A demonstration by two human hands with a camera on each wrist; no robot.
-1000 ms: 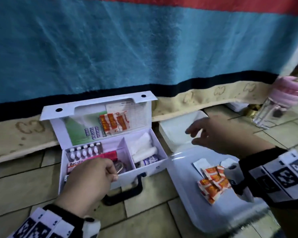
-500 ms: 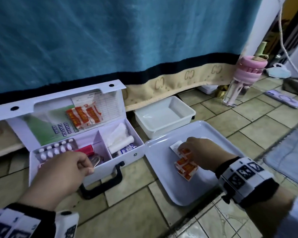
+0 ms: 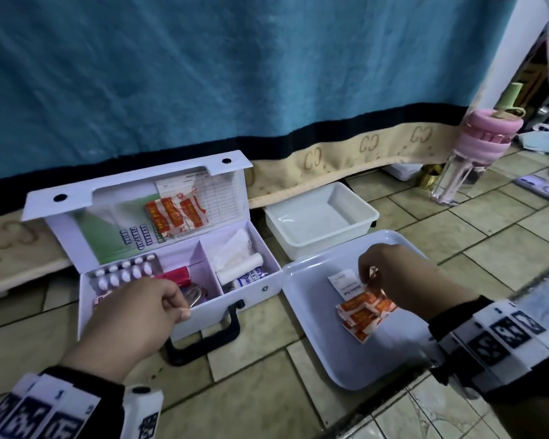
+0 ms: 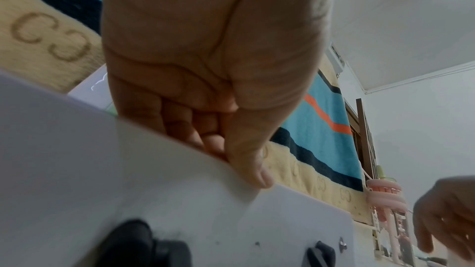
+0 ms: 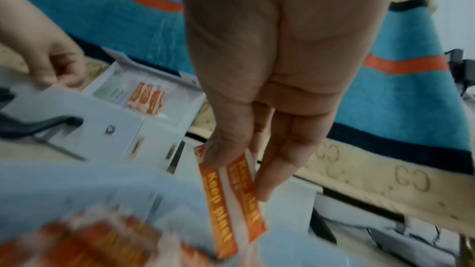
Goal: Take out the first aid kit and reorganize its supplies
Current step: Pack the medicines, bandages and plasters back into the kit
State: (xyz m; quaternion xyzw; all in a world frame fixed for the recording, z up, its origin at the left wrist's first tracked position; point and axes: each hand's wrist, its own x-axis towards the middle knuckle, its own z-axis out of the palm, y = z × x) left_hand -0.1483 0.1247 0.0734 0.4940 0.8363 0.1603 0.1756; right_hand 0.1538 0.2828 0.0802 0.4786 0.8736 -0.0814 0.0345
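The white first aid kit (image 3: 235, 299) stands open on the tiled floor (image 3: 257, 375), its lid (image 3: 133, 198) propped back against a blue blanket (image 3: 235, 74) that hangs behind it, its black handle (image 3: 210, 337) lying flat in front. The left hand (image 3: 133, 315) grips the front wall of the kit: in the left wrist view the thumb presses the outer face while the fingers (image 4: 180, 127) curl over the rim into the left compartment. That compartment holds a blister pack of white pills (image 3: 124, 270), a red tube (image 3: 175, 275) and a metal item too hidden to name; the right compartment holds a rolled bandage (image 3: 238, 268) and white gauze (image 3: 235, 248). More orange packets (image 3: 176, 215) sit in the lid pocket. Just right of the kit lies a pale blue tray (image 3: 305, 312), touching or nearly touching its side. The right hand (image 3: 400, 274) hovers over the tray, its fingers (image 5: 277, 157) and thumb pinching a strip of orange plaster packets (image 5: 231, 196) that hangs down from the grip, as the right wrist view shows. Below it on the tray rest a loose heap of orange plaster packets (image 3: 362, 315) and a white alcohol pad sachet (image 3: 344, 282), the heap overlapping the sachet's lower edge. Behind the tray stands a white plastic tub (image 3: 320, 236), and farther right a clear bottle with a pink cap (image 3: 476, 147).
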